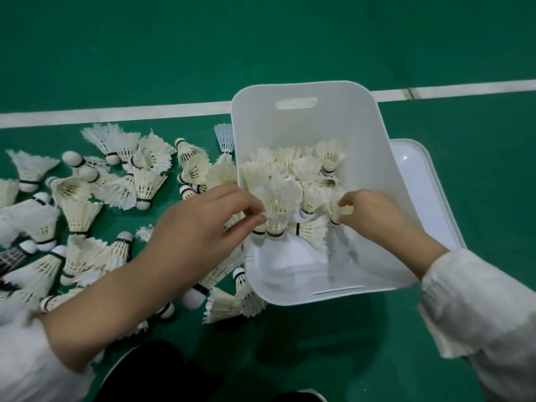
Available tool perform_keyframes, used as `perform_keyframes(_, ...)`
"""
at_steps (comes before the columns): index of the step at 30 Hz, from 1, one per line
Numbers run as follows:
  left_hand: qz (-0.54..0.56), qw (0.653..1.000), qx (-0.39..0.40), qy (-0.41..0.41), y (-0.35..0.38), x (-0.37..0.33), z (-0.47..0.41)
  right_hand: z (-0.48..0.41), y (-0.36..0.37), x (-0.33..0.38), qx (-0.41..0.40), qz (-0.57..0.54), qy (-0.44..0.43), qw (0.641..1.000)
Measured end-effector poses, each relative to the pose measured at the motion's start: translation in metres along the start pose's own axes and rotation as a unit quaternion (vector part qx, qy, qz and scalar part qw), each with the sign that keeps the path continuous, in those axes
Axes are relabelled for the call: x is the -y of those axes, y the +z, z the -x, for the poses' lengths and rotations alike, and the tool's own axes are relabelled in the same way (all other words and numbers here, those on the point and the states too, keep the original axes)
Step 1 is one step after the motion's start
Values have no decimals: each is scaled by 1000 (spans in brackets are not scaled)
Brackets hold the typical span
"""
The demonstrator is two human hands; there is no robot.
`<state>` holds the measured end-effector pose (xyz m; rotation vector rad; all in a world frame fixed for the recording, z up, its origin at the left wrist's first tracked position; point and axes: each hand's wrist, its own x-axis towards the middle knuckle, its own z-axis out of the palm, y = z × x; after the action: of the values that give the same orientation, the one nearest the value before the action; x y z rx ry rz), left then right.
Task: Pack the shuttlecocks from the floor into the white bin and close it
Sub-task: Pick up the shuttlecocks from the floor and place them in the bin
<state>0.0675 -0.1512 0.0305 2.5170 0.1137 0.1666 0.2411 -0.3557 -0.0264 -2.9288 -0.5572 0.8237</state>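
The white bin stands open on the green floor, with several feather shuttlecocks lying in its far half. My left hand reaches over the bin's left wall and pinches the feathers of a white shuttlecock inside it. My right hand is inside the bin and is closed on another shuttlecock. A large heap of shuttlecocks lies on the floor to the left of the bin, some hidden under my left forearm.
The bin's white lid lies flat on the floor under and to the right of the bin. A white court line runs across the floor behind the bin. My dark knees sit at the bottom edge.
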Motion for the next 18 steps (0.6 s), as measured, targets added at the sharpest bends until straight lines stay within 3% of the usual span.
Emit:
perform_keyframes(3,-2,1000,2,6,-1,0,0,23,-17,4,-64,26,-36,997)
perform_keyframes(5,-1,1000,3,6,-2,1,1,41,-30,12,-113,-47,-80,989)
perform_keyframes(9,4,1000,0,11,-2,1,2,81,-51,45,-44,-235,-223,945)
perform_keyframes(12,0,1000,-3,15,-3,-1,2,89,-47,63,12,-204,-274,940)
perform_keyframes(15,-2,1000,3,18,-4,-1,3,82,-39,74,-20,-99,-283,954)
perform_keyframes(18,20,1000,19,-5,-9,-7,6,80,-42,75,-63,-116,-273,953)
